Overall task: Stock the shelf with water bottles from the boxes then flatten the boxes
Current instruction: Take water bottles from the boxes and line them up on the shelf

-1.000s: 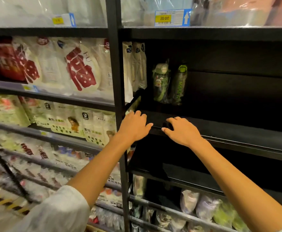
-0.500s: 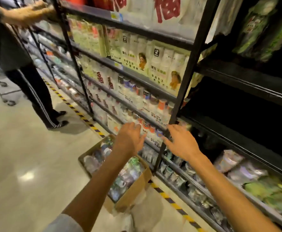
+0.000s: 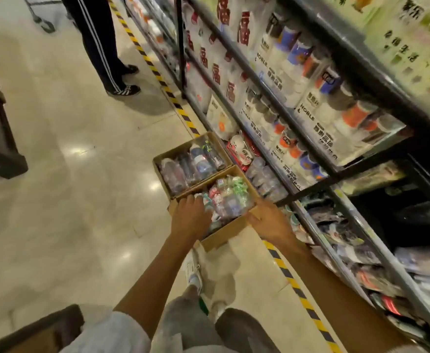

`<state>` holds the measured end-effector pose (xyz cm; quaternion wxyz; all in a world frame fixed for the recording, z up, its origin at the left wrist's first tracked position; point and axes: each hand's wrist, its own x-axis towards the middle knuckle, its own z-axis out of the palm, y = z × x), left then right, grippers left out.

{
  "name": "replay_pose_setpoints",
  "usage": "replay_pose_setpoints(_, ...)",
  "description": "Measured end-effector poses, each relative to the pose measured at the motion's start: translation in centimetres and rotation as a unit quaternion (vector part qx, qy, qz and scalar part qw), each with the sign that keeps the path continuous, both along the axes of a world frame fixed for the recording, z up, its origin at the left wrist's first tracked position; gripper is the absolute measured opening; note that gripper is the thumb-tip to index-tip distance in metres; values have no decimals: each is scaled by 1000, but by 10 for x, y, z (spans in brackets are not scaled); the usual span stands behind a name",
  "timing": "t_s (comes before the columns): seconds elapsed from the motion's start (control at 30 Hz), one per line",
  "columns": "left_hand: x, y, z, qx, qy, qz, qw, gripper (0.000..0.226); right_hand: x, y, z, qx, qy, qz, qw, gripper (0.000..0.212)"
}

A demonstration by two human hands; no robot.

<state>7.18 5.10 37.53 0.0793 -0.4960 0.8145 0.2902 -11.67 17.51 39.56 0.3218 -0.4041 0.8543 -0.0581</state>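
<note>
**Reaching down for the next bottles**

Dropping from the dark shelf bay they rested on a second ago, both hands now sit at the near box (image 3: 230, 226), centre frame. The left hand (image 3: 191, 217) curls into the wrapped water bottles (image 3: 225, 197) (whether it grips one I cannot tell); the right hand (image 3: 270, 220) lies flat-fingered against the box's right rim. Just beyond, touching it, a second box (image 3: 192, 164) also holds bottles. Restocking, I judge, has far to go.

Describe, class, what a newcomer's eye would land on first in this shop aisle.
Two open cardboard boxes of wrapped water bottles sit on the floor beside the shelving. The left hand and right hand reach into the nearer box. Yellow-black floor tape runs along the shelf foot.
</note>
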Motion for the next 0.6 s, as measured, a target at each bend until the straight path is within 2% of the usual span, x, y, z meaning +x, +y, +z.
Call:
replay_pose_setpoints(0.17,-4,-27,-69,110,-50,-10,993,44,-5,-37,-85,37,-45,-56,997,47)
replay_pose_setpoints(0.3,-18,-41,-146,188,-55,63,979,50,-17,-60,-159,58,-76,-96,991,57)
replay_pose_setpoints(0.6,-64,-62,-327,330,-63,112,935,44,-60,-104,-362,95,-137,-124,978,60)
